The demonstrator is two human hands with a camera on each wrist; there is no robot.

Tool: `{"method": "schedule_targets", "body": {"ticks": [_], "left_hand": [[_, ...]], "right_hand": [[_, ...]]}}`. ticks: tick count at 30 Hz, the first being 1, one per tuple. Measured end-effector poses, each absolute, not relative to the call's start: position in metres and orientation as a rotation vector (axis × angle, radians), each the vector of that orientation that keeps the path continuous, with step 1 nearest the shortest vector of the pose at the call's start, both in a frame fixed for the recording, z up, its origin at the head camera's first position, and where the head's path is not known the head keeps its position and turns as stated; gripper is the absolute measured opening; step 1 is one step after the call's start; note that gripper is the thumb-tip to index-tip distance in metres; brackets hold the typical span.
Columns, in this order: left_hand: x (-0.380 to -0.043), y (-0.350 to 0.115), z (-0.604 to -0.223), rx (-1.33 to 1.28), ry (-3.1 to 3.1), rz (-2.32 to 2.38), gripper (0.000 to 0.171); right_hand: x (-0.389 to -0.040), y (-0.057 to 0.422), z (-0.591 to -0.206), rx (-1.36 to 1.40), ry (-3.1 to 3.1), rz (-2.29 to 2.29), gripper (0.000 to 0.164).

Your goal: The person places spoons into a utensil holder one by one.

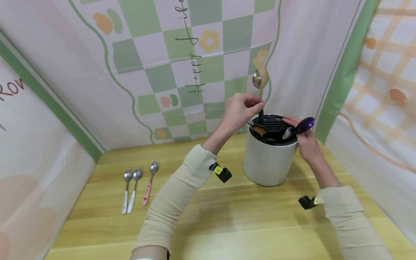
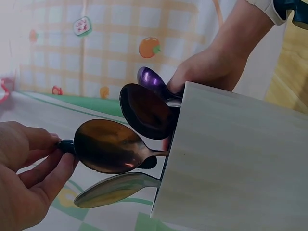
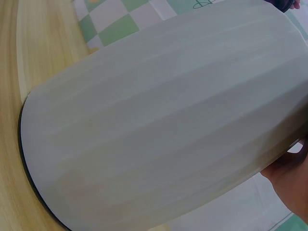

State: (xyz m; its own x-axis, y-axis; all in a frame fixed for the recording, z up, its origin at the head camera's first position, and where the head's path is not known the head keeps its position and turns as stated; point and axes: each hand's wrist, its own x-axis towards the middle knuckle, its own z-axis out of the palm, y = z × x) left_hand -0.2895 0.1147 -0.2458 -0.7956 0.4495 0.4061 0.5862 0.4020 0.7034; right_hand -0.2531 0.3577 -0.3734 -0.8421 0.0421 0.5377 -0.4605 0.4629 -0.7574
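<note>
My left hand [image 1: 242,108] pinches a dark-handled spoon [image 1: 257,79] between thumb and fingers, just below its shiny bowl. The bowl points up, and the dark handle reaches down to the slotted black top of a white utensil holder [image 1: 269,162]. In the left wrist view, a copper-coloured spoon bowl [image 2: 108,147] partly hides the pinched part. Against the holder's right side rests my right hand [image 1: 307,142], its fingers extended along the far rim. Beside it, a purple spoon [image 1: 305,125] sticks out of the holder.
Three silver spoons lie at the table's left: two with white handles, including the outer spoon [image 1: 126,187], and a pink-handled spoon [image 1: 149,184]. A silver spoon [image 2: 118,190] and a dark spoon [image 2: 147,110] also stand in the holder. Patterned curtains [image 1: 208,43] close off the back and sides.
</note>
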Motion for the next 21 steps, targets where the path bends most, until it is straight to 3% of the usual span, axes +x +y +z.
{"method": "schedule_targets", "body": {"ticks": [21], "left_hand": [[-0.2911,0.1158,-0.2393,-0.93,-2.594,-1.419,0.016]], "right_hand": [[-0.2531,0.3559,-0.3729,0.38,-2.192,1.363,0.037]]}}
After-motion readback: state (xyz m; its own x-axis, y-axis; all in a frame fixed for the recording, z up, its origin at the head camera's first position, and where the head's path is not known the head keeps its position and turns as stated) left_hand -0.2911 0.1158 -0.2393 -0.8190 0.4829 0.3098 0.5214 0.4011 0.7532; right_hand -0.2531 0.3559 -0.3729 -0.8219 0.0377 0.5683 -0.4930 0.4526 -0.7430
